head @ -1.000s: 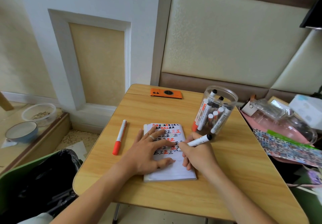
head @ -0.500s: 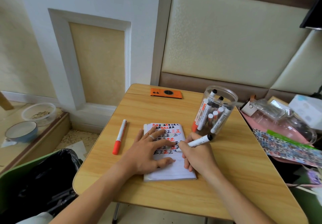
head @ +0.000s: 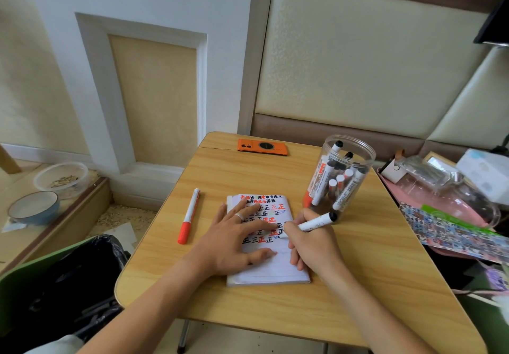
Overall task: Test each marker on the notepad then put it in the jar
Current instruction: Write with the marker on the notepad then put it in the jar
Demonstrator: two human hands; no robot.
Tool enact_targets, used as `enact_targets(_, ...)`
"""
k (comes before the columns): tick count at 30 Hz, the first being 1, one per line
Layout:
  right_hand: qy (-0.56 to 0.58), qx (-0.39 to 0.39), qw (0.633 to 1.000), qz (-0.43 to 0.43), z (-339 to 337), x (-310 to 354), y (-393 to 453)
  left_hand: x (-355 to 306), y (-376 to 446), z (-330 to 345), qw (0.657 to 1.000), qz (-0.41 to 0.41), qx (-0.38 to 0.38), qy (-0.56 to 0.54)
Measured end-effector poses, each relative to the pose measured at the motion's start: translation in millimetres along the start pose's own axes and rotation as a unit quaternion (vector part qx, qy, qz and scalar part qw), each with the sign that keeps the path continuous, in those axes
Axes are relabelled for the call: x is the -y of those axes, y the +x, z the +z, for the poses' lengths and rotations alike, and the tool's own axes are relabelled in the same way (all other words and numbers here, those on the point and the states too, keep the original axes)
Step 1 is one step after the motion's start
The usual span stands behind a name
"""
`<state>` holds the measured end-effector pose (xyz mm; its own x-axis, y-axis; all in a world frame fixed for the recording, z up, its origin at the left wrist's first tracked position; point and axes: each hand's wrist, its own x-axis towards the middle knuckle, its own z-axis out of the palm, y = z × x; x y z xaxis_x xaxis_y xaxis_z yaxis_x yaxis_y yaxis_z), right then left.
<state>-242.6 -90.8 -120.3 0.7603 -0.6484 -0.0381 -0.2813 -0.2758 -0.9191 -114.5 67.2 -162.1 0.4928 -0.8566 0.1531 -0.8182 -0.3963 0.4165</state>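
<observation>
A white notepad (head: 271, 271), covered with rows of red and black marks, lies in the middle of the wooden table (head: 358, 285). My left hand (head: 234, 239) lies flat on the page with fingers spread, a ring on one finger. My right hand (head: 311, 243) grips a white marker with a black end (head: 316, 222), its tip down on the page's right side. A clear plastic jar (head: 341, 177) behind my right hand holds several markers. A red-capped marker (head: 189, 216) lies loose to the left of the notepad.
An orange phone (head: 263, 147) lies at the table's far edge. Right of the table sit a pink tray, a clear bottle (head: 451, 199) and patterned paper. A black-lined green bin (head: 63, 279) stands at lower left, bowls (head: 34, 206) on the floor beyond.
My right hand has shifted the marker tip a little across the page. My left hand and everything else stay where they were.
</observation>
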Motion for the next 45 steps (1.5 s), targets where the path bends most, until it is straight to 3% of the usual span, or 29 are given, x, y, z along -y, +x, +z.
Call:
enact_targets(9,-0.037,0.022,0.999,0.011,-1.4,4.2,-1.0,-0.1,-1.1,-0.8,1.0,0.003,-0.001,-0.001)
enact_targets(24,-0.014,-0.009,1.0,0.022,1.8,4.8,-1.2,0.0,-1.0,-1.5,1.0,0.005,0.001,0.001)
enact_targets(45,-0.042,0.03,0.999,-0.003,3.2,4.4,-4.6,0.7,-0.6,-1.0,1.0,0.01,-0.001,0.005)
